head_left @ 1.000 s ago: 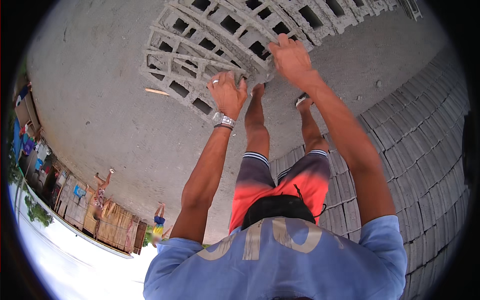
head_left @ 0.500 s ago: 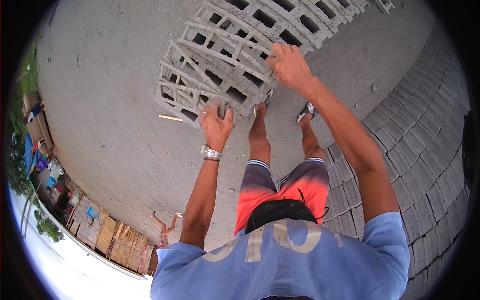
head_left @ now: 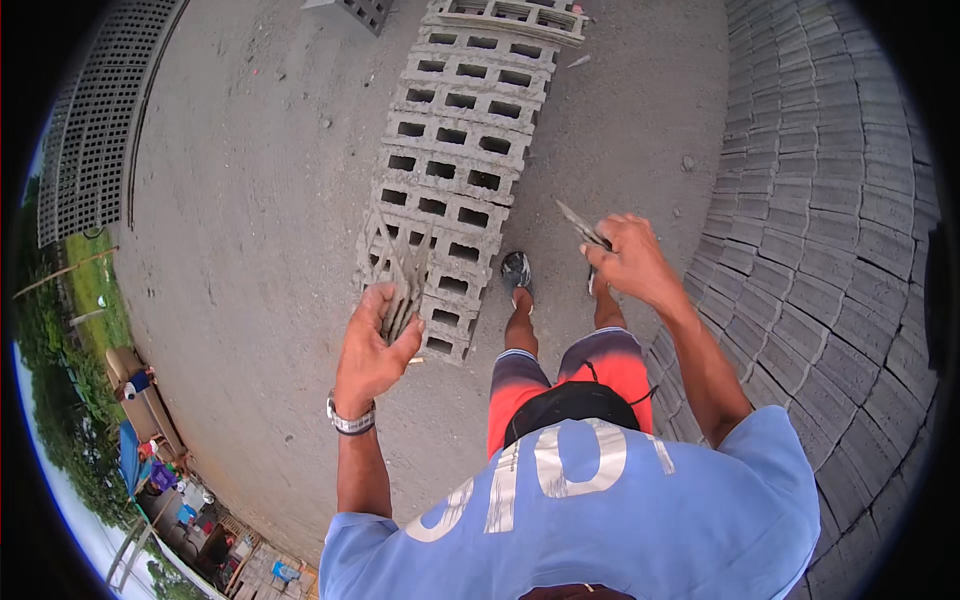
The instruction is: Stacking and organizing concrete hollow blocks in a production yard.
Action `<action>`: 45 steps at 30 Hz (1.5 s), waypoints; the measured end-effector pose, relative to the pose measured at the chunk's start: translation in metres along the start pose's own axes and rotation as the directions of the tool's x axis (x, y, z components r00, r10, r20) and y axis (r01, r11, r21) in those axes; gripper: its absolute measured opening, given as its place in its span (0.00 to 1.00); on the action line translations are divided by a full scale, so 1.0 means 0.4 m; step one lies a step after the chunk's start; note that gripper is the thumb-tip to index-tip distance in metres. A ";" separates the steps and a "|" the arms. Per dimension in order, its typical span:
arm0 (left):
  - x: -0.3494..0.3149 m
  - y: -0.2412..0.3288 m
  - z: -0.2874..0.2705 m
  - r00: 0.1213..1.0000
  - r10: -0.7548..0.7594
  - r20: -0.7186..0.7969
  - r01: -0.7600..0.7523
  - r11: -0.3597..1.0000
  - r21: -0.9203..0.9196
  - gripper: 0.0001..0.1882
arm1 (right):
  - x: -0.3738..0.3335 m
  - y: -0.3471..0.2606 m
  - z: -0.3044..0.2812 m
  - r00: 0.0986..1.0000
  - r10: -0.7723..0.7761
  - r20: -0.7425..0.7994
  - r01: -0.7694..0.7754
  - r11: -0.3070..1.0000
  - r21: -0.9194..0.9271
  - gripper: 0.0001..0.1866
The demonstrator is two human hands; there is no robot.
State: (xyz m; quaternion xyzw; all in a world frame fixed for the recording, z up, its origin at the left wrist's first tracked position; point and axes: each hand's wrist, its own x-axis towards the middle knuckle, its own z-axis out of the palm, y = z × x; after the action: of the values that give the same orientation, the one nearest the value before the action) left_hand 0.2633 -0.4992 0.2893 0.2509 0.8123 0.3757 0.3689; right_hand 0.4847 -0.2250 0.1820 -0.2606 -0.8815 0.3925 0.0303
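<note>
Dusty grey ground (head_left: 270,200) spreads across the frame, with closely packed grey blocks (head_left: 800,280) filling the right side. Hollow blocks (head_left: 462,155) form a row from the upper centre to the middle. Left of centre, the left hand (head_left: 370,350) has its grip clamped on thin grey frames (head_left: 405,295), overlapping the row's lower end in view. Right of centre, the right hand (head_left: 635,262) pinches flat grey pieces (head_left: 580,222) in its grip.

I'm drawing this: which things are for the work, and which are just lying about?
In the work:
thin gray pieces in the left hand and right hand
probably the hollow block row

Probably just lying about:
gray stack, right
blue sheet, lower left
</note>
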 end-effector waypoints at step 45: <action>0.611 0.478 1.039 0.881 -0.164 0.445 0.422 0.700 -0.576 0.22 | 0.072 0.552 -0.434 0.878 0.477 0.046 -0.356 0.583 0.730 0.12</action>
State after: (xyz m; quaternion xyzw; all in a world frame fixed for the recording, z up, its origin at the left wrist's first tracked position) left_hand 0.4686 -0.0418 0.1560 0.0342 0.5752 0.5193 0.6311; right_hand 0.6007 0.0289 0.1411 -0.4567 -0.5642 0.6798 0.1050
